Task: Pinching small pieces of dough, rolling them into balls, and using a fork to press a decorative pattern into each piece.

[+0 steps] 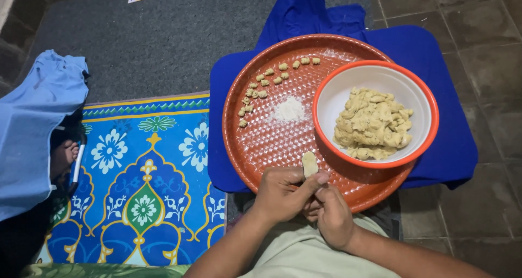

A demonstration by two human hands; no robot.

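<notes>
I see a small pale lump of dough [309, 164] low in the middle of the frame, sticking up just over the near rim of the tray. My left hand [280, 194] pinches it, thumb and forefinger pressed on its lower end, the other fingers curled in. My right hand [333, 215] sits just below and to the right, touching the left, its fingers bent toward the same spot; I cannot tell whether they reach the dough.

Both hands hover at the near edge of a round reddish-brown tray [261, 147] with a dimpled surface. On it, right of centre, stands a white bowl with an orange rim [331, 101] holding a heap of the same dough [372, 123]. A little pile of white flour [289, 109] lies in the tray's middle, and a curved row of small shaped dough pieces [261, 88] follows its upper left rim.

The tray rests on a blue cloth [457, 147] over a tiled floor [489, 39]. At lower left lies a blue patterned mat [147, 164], and pale blue fabric [32, 126] with a bare foot [65, 153] beside it fills the left edge.
</notes>
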